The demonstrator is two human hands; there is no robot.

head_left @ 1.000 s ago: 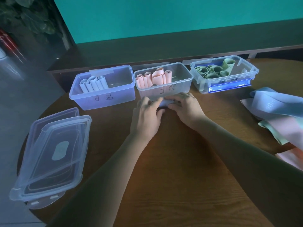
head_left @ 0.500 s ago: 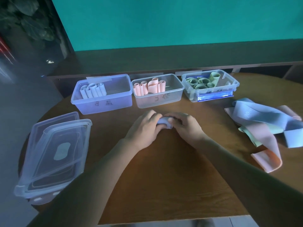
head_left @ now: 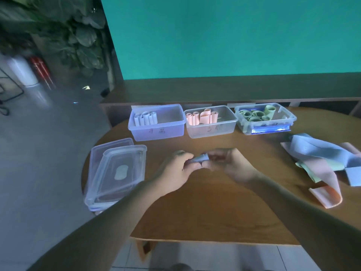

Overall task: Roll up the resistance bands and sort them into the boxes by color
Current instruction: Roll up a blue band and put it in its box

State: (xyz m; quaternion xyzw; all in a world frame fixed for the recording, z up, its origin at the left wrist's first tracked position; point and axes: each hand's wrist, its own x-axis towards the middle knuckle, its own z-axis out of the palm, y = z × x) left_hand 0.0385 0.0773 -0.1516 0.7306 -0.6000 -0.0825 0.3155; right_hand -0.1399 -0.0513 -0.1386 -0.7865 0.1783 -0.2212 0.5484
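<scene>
both arms are reaching in over the near edge of the wooden table (head_left: 214,212), the left hand (head_left: 175,173) and right hand (head_left: 228,165) meeting knuckle to knuckle and pinching a small rolled blue band (head_left: 200,158) between curled fingers, near the table's middle in front of the pink box (head_left: 211,122). most of the roll is hiding inside the fingers, so its tightness is hard to judge. bare wood is lying between the hands, the stacked lids (head_left: 117,171) on the left and the loose bands (head_left: 324,163) trailing off the right edge.
</scene>
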